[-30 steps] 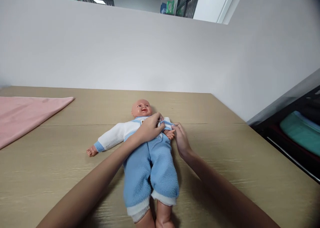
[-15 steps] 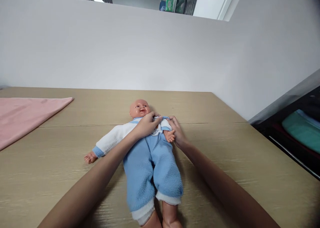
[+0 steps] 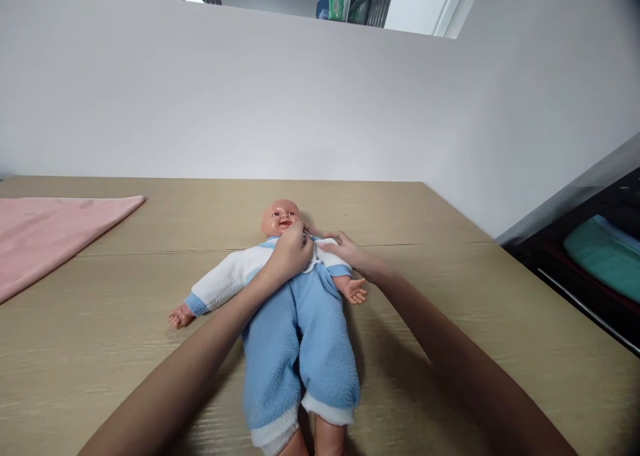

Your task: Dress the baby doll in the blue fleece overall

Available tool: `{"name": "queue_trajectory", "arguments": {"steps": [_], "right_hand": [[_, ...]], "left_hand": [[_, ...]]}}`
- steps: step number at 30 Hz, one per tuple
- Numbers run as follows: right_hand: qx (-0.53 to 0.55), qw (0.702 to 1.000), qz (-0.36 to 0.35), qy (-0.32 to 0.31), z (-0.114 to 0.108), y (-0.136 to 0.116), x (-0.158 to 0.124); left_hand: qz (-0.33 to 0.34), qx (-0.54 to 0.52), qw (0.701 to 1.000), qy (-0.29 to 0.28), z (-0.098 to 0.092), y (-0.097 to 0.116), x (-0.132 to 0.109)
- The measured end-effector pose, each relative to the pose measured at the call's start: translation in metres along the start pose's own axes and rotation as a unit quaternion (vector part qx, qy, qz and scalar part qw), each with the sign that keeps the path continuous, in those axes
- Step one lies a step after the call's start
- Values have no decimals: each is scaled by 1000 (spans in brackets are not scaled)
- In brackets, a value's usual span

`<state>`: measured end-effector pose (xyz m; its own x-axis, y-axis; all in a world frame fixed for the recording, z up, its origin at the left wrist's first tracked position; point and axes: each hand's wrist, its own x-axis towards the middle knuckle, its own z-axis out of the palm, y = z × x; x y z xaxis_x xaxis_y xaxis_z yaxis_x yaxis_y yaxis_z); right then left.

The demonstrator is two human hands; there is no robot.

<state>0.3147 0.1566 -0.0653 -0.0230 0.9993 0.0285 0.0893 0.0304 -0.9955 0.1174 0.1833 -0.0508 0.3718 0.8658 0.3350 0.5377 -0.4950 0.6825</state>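
A baby doll (image 3: 280,217) lies on its back on the table, head away from me, dressed in a blue and white fleece outfit (image 3: 325,336). My left hand (image 3: 291,253) is closed at the neckline, its fingers pinching the collar cloth just below the chin. Against the doll's shoulder on the right side rests my right hand (image 3: 350,251), thumb on the white sleeve and fingers curled around the shoulder top. The doll's hand (image 3: 356,291) on that side sticks out of the blue cuff. Its other arm (image 3: 220,283) stretches out to the left. My hands partly hide the collar and upper chest.
A pink cloth (image 3: 55,236) lies flat on the wooden table (image 3: 150,376) at the left. Behind the table stands a white wall (image 3: 225,103). Beyond the table's right edge, folded green cloth (image 3: 605,256) sits in a dark space.
My right hand has moved from beside the doll's forearm up onto its shoulder. The doll's arm there has swung outward and down to the right. My left hand stays at the collar.
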Motion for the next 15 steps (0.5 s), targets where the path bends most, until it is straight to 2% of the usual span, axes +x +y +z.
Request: {"name": "queue_trajectory", "arguments": {"steps": [4,5,7,8,10,12,15], "right_hand": [[-124,986,35,-108,-41,-27,-29],[-209,967,14,-147,-50,-35,-33],[-354,917,-28,-182,-63,-48,-36],[-415,890,-41,-184,-67,-52,-35],[-479,862,-48,-162,-72,-56,-34],[-472,868,-70,-139,-75,-53,-34],[-342,930,-106,-79,-82,-38,-36]], "left_hand": [[7,26,999,25,1,-3,-4],[9,29,999,30,1,-3,-5],[16,34,999,36,1,-4,-6],[19,36,998,38,1,-4,-6],[24,38,998,42,1,-4,-6],[25,38,998,45,0,-3,-6],[22,34,998,44,-2,-1,-8]]}}
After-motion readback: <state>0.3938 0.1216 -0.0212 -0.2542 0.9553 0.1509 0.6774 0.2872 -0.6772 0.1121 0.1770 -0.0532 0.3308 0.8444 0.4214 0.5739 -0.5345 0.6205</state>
